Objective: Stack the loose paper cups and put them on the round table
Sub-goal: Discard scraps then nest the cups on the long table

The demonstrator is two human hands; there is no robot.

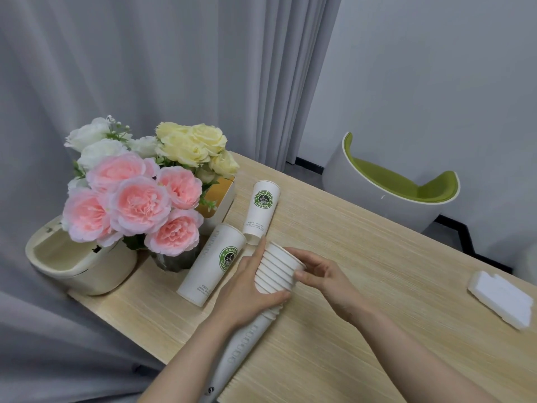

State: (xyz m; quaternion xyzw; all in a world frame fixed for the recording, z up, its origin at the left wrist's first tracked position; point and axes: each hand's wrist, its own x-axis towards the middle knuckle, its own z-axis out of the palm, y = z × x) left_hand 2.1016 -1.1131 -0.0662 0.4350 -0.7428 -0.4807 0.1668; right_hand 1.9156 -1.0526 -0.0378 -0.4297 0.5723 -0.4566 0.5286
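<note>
A long stack of white paper cups (276, 271) lies tilted over the wooden table (363, 315), its open end pointing up and to the right. My left hand (250, 289) wraps around the stack's upper rims from the left. My right hand (316, 271) holds the topmost cup at its mouth. The stack's lower part (241, 353) runs down toward me under my left forearm. Two loose white cups with green coffee logos lie on their sides: one (215, 263) just left of my hands, one (261, 210) behind them.
A bouquet of pink, white and yellow flowers (136, 187) in a glass vase stands at the table's left end, beside a cream bin (78, 263). A white foam block (502, 298) lies at the right. A white and green chair (392, 181) stands beyond the table.
</note>
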